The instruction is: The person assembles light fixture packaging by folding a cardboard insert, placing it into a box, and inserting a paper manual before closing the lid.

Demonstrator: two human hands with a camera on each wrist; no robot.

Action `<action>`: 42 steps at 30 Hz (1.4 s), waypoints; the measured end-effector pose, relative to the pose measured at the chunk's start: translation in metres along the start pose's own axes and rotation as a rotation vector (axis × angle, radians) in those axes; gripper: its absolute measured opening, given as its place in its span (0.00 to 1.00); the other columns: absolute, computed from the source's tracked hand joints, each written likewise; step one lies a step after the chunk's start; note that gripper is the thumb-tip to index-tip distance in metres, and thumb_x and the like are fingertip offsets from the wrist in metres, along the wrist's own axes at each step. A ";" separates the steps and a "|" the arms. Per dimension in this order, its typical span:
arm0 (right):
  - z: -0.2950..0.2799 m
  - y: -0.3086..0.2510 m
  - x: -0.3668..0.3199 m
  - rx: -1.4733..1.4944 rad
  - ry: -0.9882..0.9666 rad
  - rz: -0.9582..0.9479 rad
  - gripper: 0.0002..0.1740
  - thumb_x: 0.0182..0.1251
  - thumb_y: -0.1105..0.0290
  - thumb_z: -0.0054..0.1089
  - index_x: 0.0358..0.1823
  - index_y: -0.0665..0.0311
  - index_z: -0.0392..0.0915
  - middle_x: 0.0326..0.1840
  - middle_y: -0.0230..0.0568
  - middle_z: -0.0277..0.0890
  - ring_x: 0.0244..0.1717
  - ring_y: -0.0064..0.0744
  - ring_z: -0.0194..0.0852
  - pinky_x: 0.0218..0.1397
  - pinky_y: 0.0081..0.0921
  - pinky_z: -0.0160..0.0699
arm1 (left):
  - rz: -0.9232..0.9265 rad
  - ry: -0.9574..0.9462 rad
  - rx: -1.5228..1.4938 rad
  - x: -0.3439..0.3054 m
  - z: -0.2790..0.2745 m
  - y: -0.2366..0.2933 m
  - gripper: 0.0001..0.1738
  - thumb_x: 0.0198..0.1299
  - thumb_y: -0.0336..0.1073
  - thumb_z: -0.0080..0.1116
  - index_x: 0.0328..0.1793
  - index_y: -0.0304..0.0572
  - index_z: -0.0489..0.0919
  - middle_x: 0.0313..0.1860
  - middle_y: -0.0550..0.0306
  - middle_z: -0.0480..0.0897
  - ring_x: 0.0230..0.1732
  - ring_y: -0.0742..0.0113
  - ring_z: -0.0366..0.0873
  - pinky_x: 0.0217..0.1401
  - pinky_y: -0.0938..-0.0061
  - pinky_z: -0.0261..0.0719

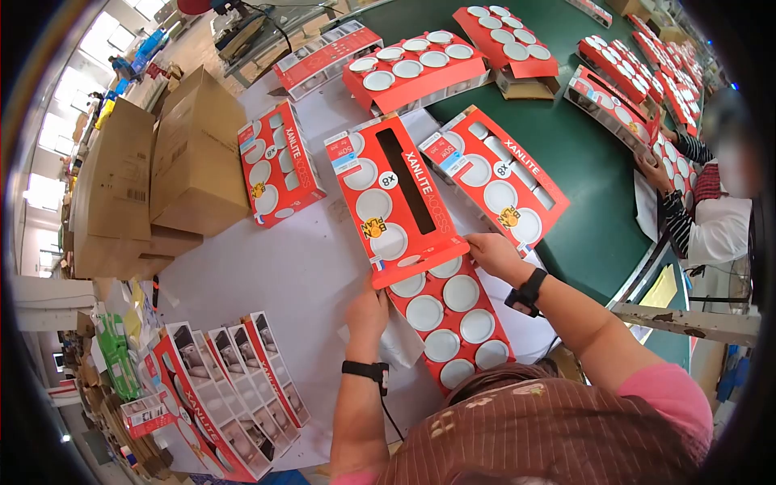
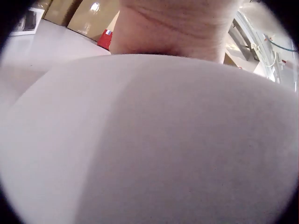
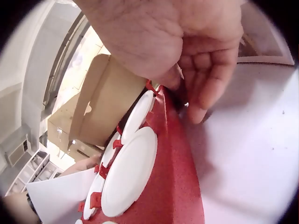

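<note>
A red XANLITE carton (image 1: 364,259) lies before me, with a dark window cut in its face. Its near end meets a red tray (image 1: 450,318) holding several round white discs (image 1: 424,313). My left hand (image 1: 368,314) holds the carton's near left corner. At the near right corner my right hand (image 1: 496,259) pinches the edge. In the right wrist view, the thumb and curled fingers of that hand meet at the tray's red end, beside the carton's open brown cardboard flap (image 3: 110,100). The left wrist view shows only the wrist (image 2: 173,28) above the white table; the left fingers are hidden there.
A filled XANLITE carton (image 1: 493,194) lies right of mine, another (image 1: 279,174) to the left. Loaded red trays (image 1: 517,36) stand at the back. Brown cardboard boxes (image 1: 202,153) stand far left, upright cartons (image 1: 234,396) near left. Another person (image 1: 719,226) works at right.
</note>
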State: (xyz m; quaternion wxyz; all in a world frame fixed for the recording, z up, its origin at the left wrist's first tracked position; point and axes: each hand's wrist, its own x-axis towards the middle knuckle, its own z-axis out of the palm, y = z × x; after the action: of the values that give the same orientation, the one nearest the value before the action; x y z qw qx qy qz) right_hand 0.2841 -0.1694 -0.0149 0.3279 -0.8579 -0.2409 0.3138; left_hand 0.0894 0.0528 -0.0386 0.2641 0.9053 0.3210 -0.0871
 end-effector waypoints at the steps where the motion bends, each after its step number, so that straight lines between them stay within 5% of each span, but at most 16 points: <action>1: -0.001 0.000 0.000 -0.003 -0.002 0.000 0.16 0.71 0.66 0.46 0.52 0.63 0.80 0.34 0.45 0.83 0.32 0.36 0.84 0.41 0.33 0.80 | -0.002 0.024 0.046 0.002 0.002 0.002 0.26 0.67 0.44 0.48 0.72 0.54 0.68 0.33 0.44 0.84 0.37 0.42 0.82 0.41 0.51 0.78; 14: -0.012 -0.002 -0.009 0.041 -0.022 0.015 0.16 0.72 0.65 0.44 0.47 0.66 0.80 0.31 0.44 0.81 0.31 0.37 0.82 0.39 0.32 0.79 | 0.094 0.044 0.021 -0.011 0.003 0.000 0.17 0.69 0.44 0.45 0.58 0.51 0.78 0.31 0.41 0.83 0.34 0.39 0.81 0.37 0.48 0.77; 21: -0.013 -0.006 0.011 -0.093 -0.204 0.139 0.22 0.73 0.53 0.46 0.47 0.65 0.80 0.45 0.54 0.80 0.50 0.53 0.77 0.55 0.40 0.74 | 0.111 0.039 -0.053 -0.011 0.002 0.002 0.18 0.69 0.44 0.45 0.59 0.53 0.78 0.34 0.40 0.83 0.38 0.39 0.81 0.40 0.49 0.78; 23: 0.006 0.009 0.019 -0.144 0.102 -0.036 0.21 0.71 0.54 0.50 0.51 0.64 0.77 0.48 0.54 0.79 0.52 0.54 0.76 0.56 0.39 0.74 | 0.141 0.051 -0.079 -0.011 0.002 0.004 0.18 0.69 0.45 0.46 0.60 0.54 0.78 0.34 0.40 0.83 0.38 0.39 0.81 0.40 0.49 0.78; 26: 0.016 0.023 0.031 -0.280 0.103 -0.235 0.20 0.70 0.56 0.53 0.54 0.64 0.74 0.50 0.53 0.78 0.52 0.54 0.76 0.56 0.40 0.74 | 0.135 0.041 -0.047 -0.011 0.000 0.008 0.18 0.69 0.45 0.45 0.60 0.55 0.78 0.35 0.41 0.84 0.39 0.39 0.81 0.42 0.49 0.78; 29: 0.007 0.014 0.026 -0.159 0.036 -0.081 0.19 0.69 0.59 0.52 0.52 0.65 0.76 0.48 0.53 0.79 0.51 0.55 0.76 0.55 0.41 0.74 | 0.113 0.038 -0.064 -0.011 0.001 0.007 0.18 0.69 0.45 0.45 0.60 0.56 0.78 0.37 0.41 0.84 0.40 0.39 0.81 0.42 0.49 0.78; 42: -0.016 0.004 0.002 -0.108 -0.130 -0.165 0.17 0.69 0.62 0.51 0.42 0.70 0.80 0.39 0.57 0.81 0.45 0.56 0.79 0.50 0.42 0.76 | 0.191 -0.027 -0.025 -0.024 -0.013 -0.005 0.14 0.67 0.42 0.50 0.55 0.54 0.79 0.40 0.48 0.84 0.41 0.43 0.81 0.41 0.53 0.78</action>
State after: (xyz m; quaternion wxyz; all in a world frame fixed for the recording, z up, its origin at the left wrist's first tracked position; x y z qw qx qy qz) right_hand 0.2974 -0.1772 -0.0087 0.2896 -0.8295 -0.3478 0.3271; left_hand 0.0678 0.0503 -0.0220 0.2868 0.9272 0.2306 -0.0697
